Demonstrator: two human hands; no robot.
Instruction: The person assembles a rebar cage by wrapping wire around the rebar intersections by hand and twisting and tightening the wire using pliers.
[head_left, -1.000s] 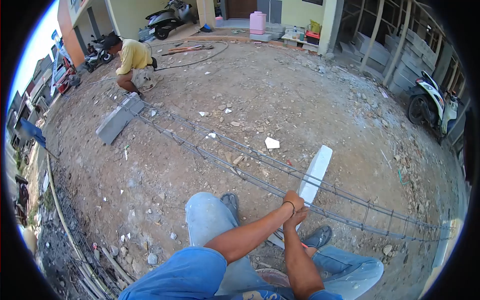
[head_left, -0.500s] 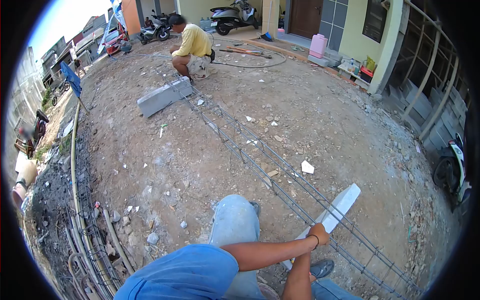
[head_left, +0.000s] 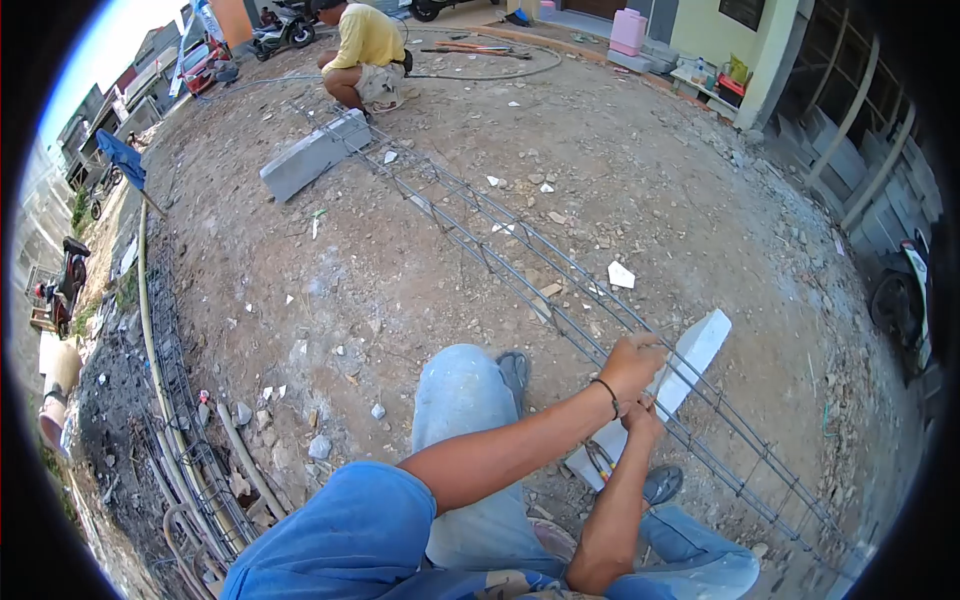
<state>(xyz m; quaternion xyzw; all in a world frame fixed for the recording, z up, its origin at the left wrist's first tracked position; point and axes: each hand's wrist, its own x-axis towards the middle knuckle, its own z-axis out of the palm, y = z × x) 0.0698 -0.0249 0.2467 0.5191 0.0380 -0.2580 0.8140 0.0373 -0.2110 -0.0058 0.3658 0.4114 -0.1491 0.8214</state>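
Observation:
A long rebar cage [head_left: 480,246] runs diagonally over the ground, resting across a pale block [head_left: 695,350] near me and a grey block [head_left: 315,155] farther off. My left hand [head_left: 634,368], with a dark band at its wrist, is at the cage beside the near block, fingers bent around something I cannot make out. Just below it, my right hand [head_left: 642,418] is closed at the cage's near bar. Pliers [head_left: 600,460] with reddish handles hang beneath my right hand, over the pale block's lower end.
A person in a yellow shirt [head_left: 366,42] squats by the far block. Rods and another cage [head_left: 180,400] lie at the left. A pink container [head_left: 628,32] stands by the house, a motorbike [head_left: 900,300] at the right. White fragments [head_left: 621,275] dot the ground.
The view has swung round, so the cage runs more steeply across it. My left hand has shifted slightly up from my right hand, and the pliers show more clearly.

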